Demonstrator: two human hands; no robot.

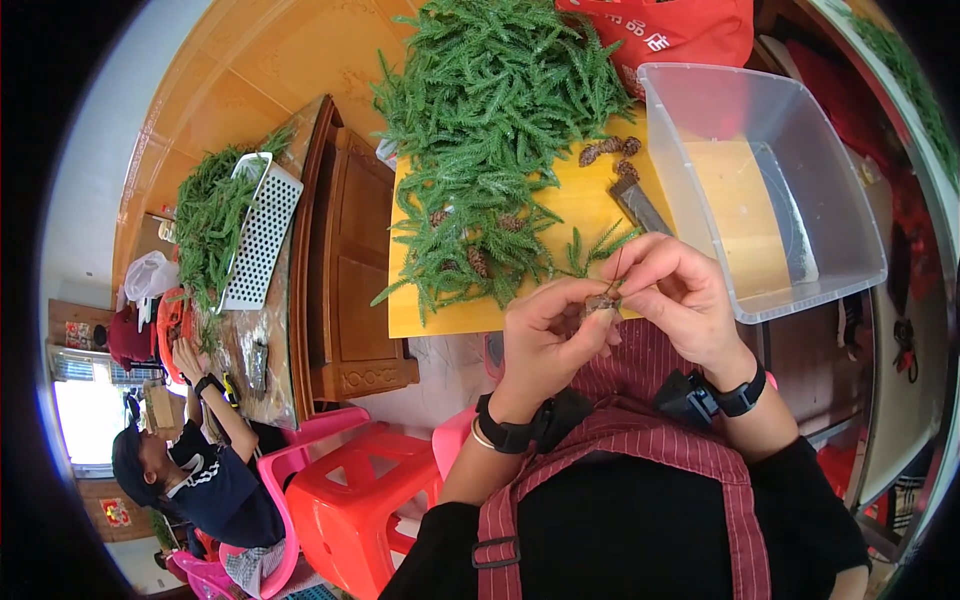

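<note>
Close to the yellow table's front edge, my left hand [558, 332] pinches a small brown pine cone [598, 303], mostly covered by the fingers. My right hand [688, 300] meets it there, thumb and forefinger closed on a thin dark wire [618, 262] that rises by the cone. Just beyond my fingers lies a loose green fir sprig [590, 250]. A bundle of dark wires [640, 206] rests farther back, with several pine cones [608, 150] behind it. Other cones [478, 262] sit among the artificial fir branches on the left.
A big heap of green fir branches [500, 90] covers the table's [405, 318] far side. To the right stands a clear plastic bin [760, 312], with a red bag [690, 35] behind. At left, a co-worker [225, 490] sits by another table holding a white perforated basket [265, 235]; red stools [365, 490] stand between.
</note>
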